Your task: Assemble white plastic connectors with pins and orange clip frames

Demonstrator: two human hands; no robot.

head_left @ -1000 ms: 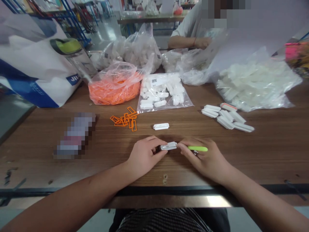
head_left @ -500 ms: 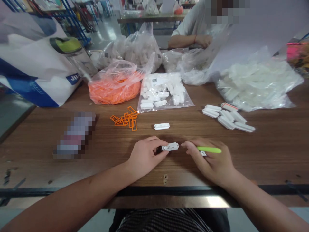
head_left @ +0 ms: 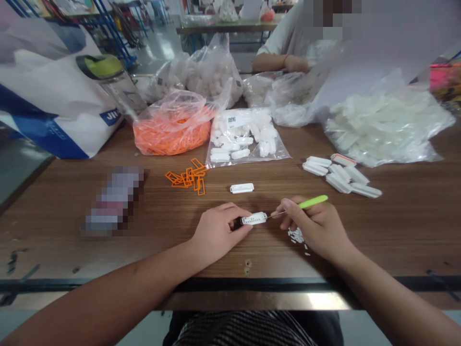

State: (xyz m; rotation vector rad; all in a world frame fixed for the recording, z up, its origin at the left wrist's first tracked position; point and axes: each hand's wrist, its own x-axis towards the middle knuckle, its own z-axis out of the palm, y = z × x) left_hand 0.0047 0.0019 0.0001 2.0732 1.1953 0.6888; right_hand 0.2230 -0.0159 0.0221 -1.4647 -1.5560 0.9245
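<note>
one camera worn on the person's head looks forward and down, close above the left hand (head_left: 219, 235) and right hand (head_left: 313, 228), across a brown wood-grain tabletop (head_left: 151, 216) toward a co-worker in a pale shirt (head_left: 284, 38) opposite.

Upper left: blue-and-white tote bag (head_left: 46, 108), clear drinking bottle (head_left: 113, 84)
Upper centre: clear bag of orange plastic frames (head_left: 172, 130)
Upper right: co-worker's forearm (head_left: 279, 62), clear bag of white parts (head_left: 382, 127)

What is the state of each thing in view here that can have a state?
left hand: closed on the white tag
white tag: held flat, printed side up
right hand: pinching the green pick
green pick: raised, metal tip at the tag's end
white bits: scattered on the table
clear bag: full of orange frames
tag bag: lying flat, holding white tags
loose tag: lying alone on the table
</note>
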